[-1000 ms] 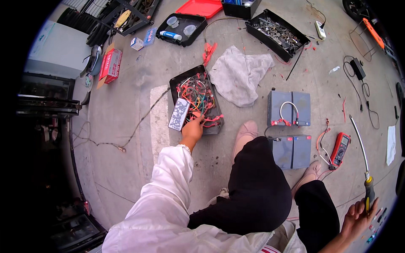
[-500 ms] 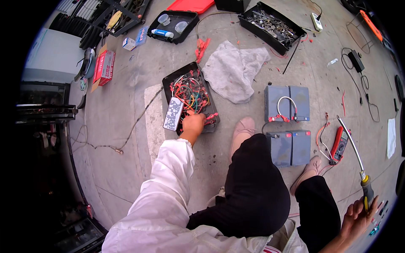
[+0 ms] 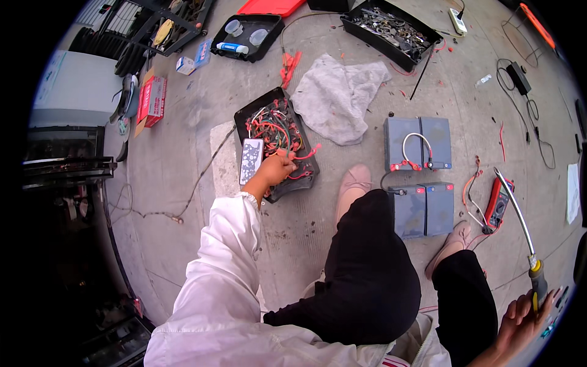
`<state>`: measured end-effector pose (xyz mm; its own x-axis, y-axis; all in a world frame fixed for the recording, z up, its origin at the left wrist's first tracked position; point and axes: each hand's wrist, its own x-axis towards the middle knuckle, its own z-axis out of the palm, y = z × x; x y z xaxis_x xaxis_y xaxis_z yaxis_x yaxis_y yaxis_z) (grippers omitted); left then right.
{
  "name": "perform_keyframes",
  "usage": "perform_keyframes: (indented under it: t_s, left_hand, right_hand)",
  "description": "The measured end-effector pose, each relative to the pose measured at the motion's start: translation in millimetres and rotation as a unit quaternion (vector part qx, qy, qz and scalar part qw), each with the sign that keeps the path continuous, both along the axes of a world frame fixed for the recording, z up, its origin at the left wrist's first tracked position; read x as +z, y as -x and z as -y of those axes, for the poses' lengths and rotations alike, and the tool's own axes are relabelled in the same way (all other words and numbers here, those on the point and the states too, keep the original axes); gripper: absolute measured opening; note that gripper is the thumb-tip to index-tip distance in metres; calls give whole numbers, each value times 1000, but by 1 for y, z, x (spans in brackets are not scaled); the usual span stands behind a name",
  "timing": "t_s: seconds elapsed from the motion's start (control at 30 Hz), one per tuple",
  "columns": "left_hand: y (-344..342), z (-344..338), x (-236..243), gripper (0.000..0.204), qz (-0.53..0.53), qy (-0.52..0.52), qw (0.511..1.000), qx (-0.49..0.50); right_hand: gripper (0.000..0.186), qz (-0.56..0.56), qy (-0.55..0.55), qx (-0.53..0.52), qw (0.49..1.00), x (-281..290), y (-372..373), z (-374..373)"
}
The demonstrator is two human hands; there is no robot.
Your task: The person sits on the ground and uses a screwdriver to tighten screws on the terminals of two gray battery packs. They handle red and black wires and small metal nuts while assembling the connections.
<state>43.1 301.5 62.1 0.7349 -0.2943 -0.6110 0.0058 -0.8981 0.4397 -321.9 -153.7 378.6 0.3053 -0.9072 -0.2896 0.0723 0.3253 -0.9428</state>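
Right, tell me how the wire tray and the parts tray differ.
The wire tray holds tangled coloured wires, while the parts tray holds small, mostly grey bits. The left hand is at the wire tray; no hand is at the parts tray. The wire tray lies closer in, the parts tray farther off. Both are black, open and shallow.

Creased white long-sleeved jacket (image 3: 214,260), loose black trousers (image 3: 370,269) and pale pink flat shoes (image 3: 357,177), the left trimmed with a thin bow (image 3: 359,183)
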Motion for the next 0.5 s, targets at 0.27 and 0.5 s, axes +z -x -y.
perform_keyframes:
  t_s: [0.27, 0.5]
  left_hand:
    - [38, 28, -83, 37, -33, -230, 966, -110]
    - [43, 37, -53, 30, 18, -181, 980, -75]
  right_hand:
    - [43, -23, 16, -3, 1000, 0, -5, -3]
    - [49, -37, 45, 23, 998, -1, 6, 1]
